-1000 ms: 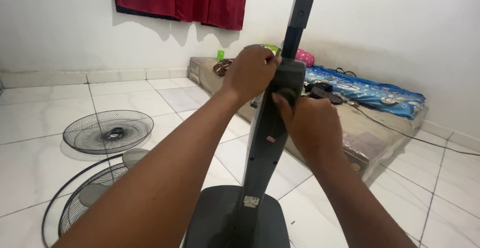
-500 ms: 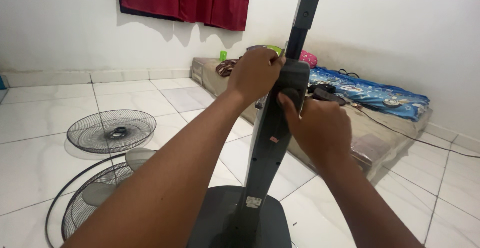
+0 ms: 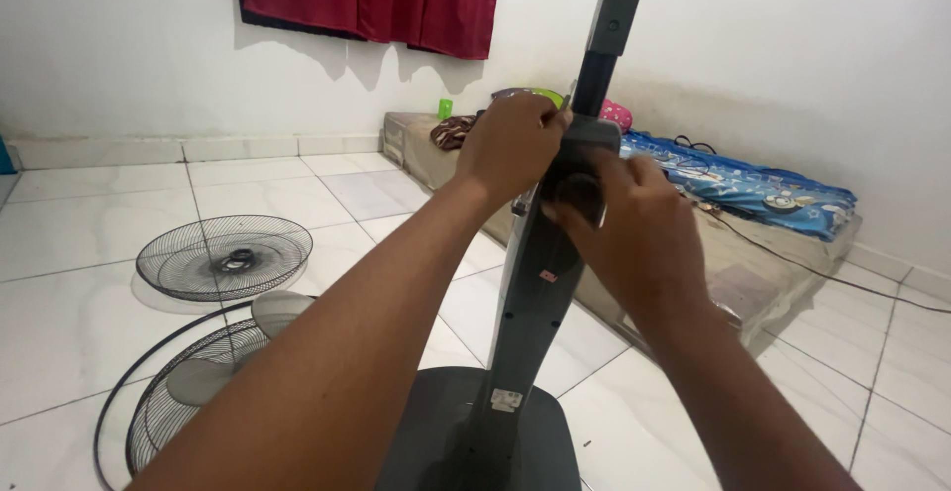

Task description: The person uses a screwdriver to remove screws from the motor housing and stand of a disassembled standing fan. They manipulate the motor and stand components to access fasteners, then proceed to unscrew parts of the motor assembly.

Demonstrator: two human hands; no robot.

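Hands unmoved on fan stand; grilles lie left

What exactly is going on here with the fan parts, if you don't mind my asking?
A person has both hands on the upright grey fan stand, which rises from its round base. The left hand grips the top of the column's wide section; the right hand presses against its front. Two wire fan grilles and the fan blades lie on the tiled floor to the left. A mattress lies behind.
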